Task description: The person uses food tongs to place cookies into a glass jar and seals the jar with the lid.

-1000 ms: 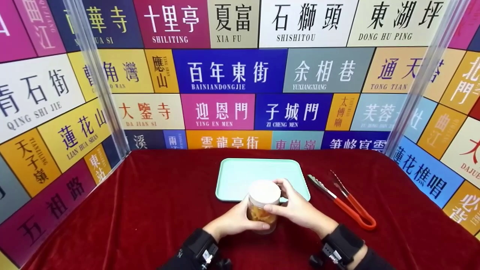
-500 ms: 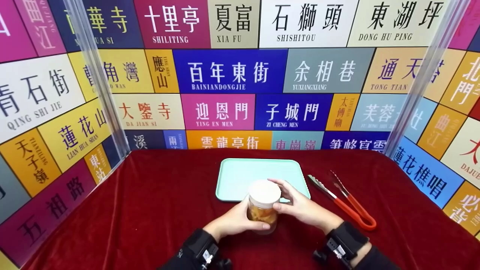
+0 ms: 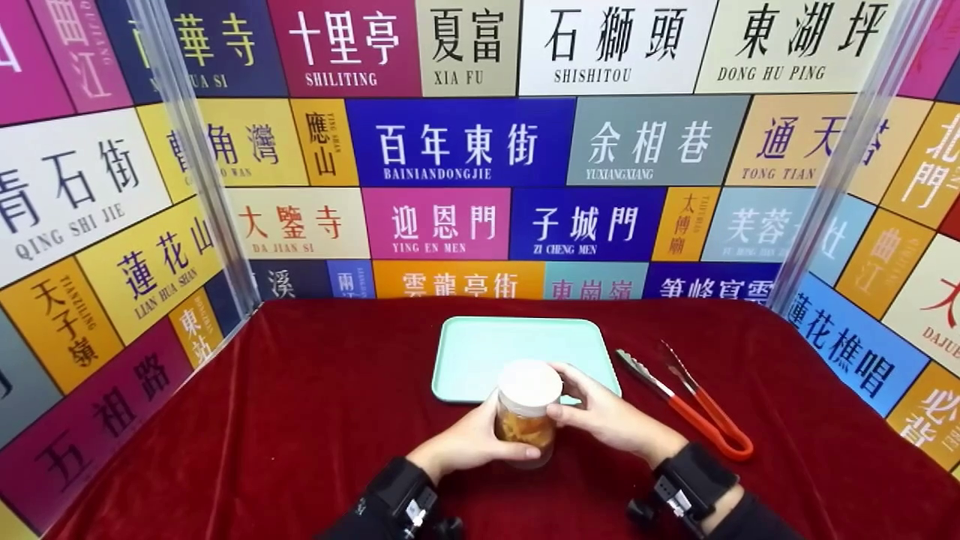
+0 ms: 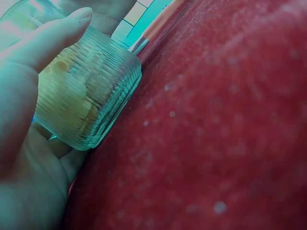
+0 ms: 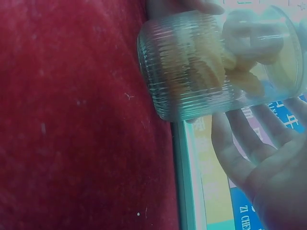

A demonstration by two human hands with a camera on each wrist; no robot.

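A clear ribbed jar [image 3: 523, 431] with a white lid [image 3: 529, 384] stands upright over the red cloth, holding yellow-orange pieces. My left hand [image 3: 469, 444] grips its body from the left, thumb across the front. On the other side my right hand [image 3: 611, 416] holds the lid, thumb at its near edge and fingers behind. In the left wrist view the jar's ribbed wall [image 4: 96, 96] shows past my thumb [image 4: 53, 36]. The right wrist view shows the pieces [image 5: 206, 67] through the wall, with my right fingers [image 5: 228, 148] beside the upper end.
A mint-green tray [image 3: 472, 356] lies just behind the jar. Tongs [image 3: 694, 423] with orange-red handles and metal arms rest to its right, spread apart. Red cloth [image 3: 300, 420] covers the table, and panels printed with place names [image 3: 461, 142] wall it in.
My right hand has shifted round the lid; its thumb moved from the lid's front to its right edge, and the wrist turned slightly. The left hand and jar stay in place.
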